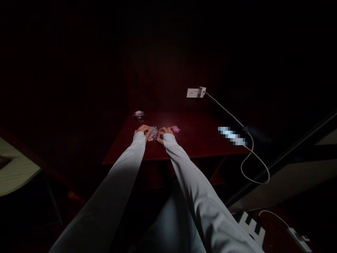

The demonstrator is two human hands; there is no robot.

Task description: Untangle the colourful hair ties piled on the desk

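The bands lie heaped on the surface between the curled left hand and right hand; whether either pinches one, I cannot tell. Light handling from both sides should limit scattering. The heap shows no clear long axis or pointing direction.

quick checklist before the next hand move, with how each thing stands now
1. Left hand at the left side of the colourful loops: ok
2. Right hand at their right side: ok
3. Firm grip on any loop: cannot tell, too small
4. Pink bundle apart from the right hand: cannot tell, they look very close
5. Jar out of the hands' way, farther back on the table: ok
6. White cable away from both hands: ok
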